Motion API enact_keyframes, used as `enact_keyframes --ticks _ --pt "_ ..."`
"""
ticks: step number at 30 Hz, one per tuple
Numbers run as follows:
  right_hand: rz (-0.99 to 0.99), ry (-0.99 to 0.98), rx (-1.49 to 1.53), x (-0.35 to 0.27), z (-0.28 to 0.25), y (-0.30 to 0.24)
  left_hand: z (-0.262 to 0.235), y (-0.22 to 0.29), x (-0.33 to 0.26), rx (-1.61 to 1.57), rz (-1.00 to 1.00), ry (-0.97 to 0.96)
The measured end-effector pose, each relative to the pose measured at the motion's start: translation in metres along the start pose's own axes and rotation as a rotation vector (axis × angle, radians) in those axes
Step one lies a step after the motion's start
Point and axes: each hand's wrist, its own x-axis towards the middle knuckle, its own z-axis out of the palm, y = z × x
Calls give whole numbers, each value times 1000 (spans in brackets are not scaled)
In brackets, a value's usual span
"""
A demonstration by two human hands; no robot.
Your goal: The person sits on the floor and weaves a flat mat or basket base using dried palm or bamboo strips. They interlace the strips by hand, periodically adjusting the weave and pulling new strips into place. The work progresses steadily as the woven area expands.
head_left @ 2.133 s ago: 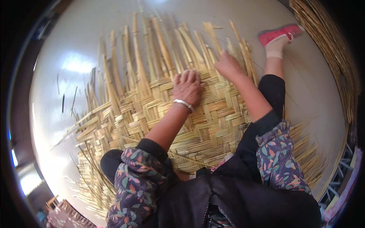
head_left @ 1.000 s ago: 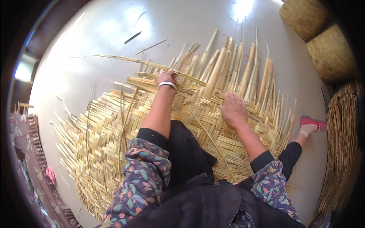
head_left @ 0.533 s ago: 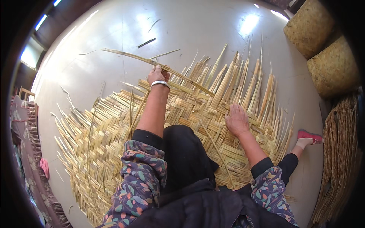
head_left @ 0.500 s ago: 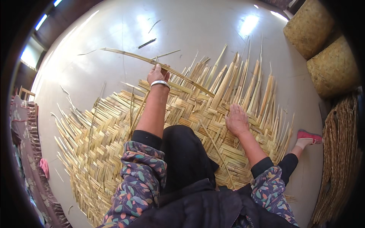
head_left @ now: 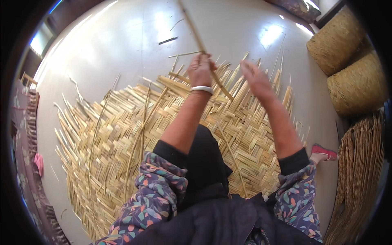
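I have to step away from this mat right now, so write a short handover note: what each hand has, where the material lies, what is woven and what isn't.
Left hand: closed around a long bamboo strip, lifted above the mat's far edge.
Right hand: raised, open, holding nothing.
Woven mat: flat on the floor under the person.
Done: the herringbone middle is woven.
Left: loose strip ends fan out unwoven along the far edge; the held strip is not worked in.
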Motion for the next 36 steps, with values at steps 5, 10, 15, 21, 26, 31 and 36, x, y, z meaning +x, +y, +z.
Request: enact_keyframes --ticks 5,10,15,21,26,31,36 --pt "-164 -45 495 33 9 -71 30 4 -42 83 39 -125" --pt "-202 87 563 9 18 -74 36 -5 -55 303 99 -43" --pt "-349 118 363 -15 51 -68 34 -9 -38 229 52 132" --pt "-441 129 536 -9 51 -70 -3 4 -30 -136 -33 -77" --pt "-329 11 764 -1 55 -74 -11 -3 -46 74 107 -319" --pt "-253 0 812 22 43 -65 -2 -1 -52 181 213 -318" --pt "-123 4 930 36 36 -55 -2 -12 -42 329 342 -337"
